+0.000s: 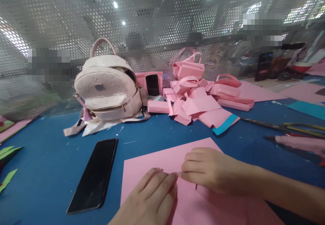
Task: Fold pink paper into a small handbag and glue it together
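A large sheet of pink paper lies on the blue table in front of me. My left hand rests on it with fingers curled and pressed together. Close beside, its fingertips nearly meeting the left ones, my right hand is closed with bent fingers over the same sheet. A small thin dark thing shows just under the right hand; its kind cannot be made out. Whatever the fingertips pinch is hidden by the hands.
A black phone lies left of the sheet. Behind stand a pale backpack, another phone and a heap of folded pink paper pieces. Scissors lie on the right. A perforated metal screen borders the table.
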`<state>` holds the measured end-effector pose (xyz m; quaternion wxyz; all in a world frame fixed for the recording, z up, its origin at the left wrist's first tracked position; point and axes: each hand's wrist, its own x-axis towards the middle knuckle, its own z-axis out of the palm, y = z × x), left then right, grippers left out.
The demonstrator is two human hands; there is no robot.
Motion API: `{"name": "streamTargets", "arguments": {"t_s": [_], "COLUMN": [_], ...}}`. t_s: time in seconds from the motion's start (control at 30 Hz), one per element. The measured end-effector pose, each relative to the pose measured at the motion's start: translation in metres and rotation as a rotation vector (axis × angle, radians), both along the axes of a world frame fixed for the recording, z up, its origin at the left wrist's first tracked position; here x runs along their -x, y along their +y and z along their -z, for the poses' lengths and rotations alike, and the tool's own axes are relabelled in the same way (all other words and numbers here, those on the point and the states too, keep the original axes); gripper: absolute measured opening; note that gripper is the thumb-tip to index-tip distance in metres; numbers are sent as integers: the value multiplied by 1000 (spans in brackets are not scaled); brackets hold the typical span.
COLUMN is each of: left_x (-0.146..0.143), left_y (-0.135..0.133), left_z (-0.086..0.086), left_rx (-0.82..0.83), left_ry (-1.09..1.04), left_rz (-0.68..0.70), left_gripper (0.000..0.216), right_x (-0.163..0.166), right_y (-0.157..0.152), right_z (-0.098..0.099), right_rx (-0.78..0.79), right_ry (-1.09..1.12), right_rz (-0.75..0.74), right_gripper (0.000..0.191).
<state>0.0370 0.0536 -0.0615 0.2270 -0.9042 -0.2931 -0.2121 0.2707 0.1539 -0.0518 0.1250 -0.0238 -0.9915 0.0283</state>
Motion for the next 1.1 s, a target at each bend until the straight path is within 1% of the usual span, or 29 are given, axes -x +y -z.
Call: {"name": "streamTargets", "arguments": {"t_s": [0.2, 0.3, 0.37, 0.43, 0.53, 0.57, 0.63, 0.7, 0.73, 0.8, 0.87, 0.9, 0.97, 1.0, 1.03, 1.1], "left_x": [0, 1, 3, 3, 4, 3, 2, 0, -1, -1, 1, 3, 9, 12, 14, 18], "left_y": [0, -1, -1, -1, -3, -4, -6, -9, -11, -14, -15, -14, -10, -7, -4, 2], "left_z": [1, 1, 1, 1, 2, 3, 4, 5, 4, 1, -7, -11, -20, -24, -27, -29], "left_rx": [-1, 25, 52, 85, 139, 160, 212, 284, 332, 468, 677, 790, 990, 1057, 1137, 1369], "left_ry": [-13, -2, 14, 26, 13, -3, -38, -58, -72, -162, -363, -497, -762, -872, -961, -1124], "left_rz": [-7, 0, 10, 16, 28, 31, 31, 24, 18, 3, -42, -88, -207, -248, -264, -236], "left_gripper": [32, 34, 34, 32, 31, 31, 31, 35, 38, 45, 44, 41, 33, 31, 31, 38], "right_x": [2, 0, -1, -2, -2, -2, -1, 1, 1, 2, 2, 2, 0, -1, -1, -3], "right_y": [3, 4, 6, 7, 6, 4, -2, -10, -14, -20, -22, -21, -18, -16, -14, -10], "right_z": [-7, -8, -9, -11, -14, -15, -16, -19, -20, -23, -25, -25, -25, -25, -25, -23], "right_rx": [-53, -24, 72, 233, 439, 478, 534, 589, 617, 682, 799, 871, 1016, 1069, 1103, 1131], "right_ry": [13, 2, -11, -8, -12, -25, -49, -63, -72, -96, -77, -30, 117, 198, 269, 361], "right_rz": [-58, -55, -41, -9, 91, 135, 226, 323, 374, 462, 513, 527, 561, 584, 608, 650], "right_gripper": [21, 22, 21, 26, 31, 27, 12, 24, 27, 19, 11, 11, 18, 22, 26, 32]}}
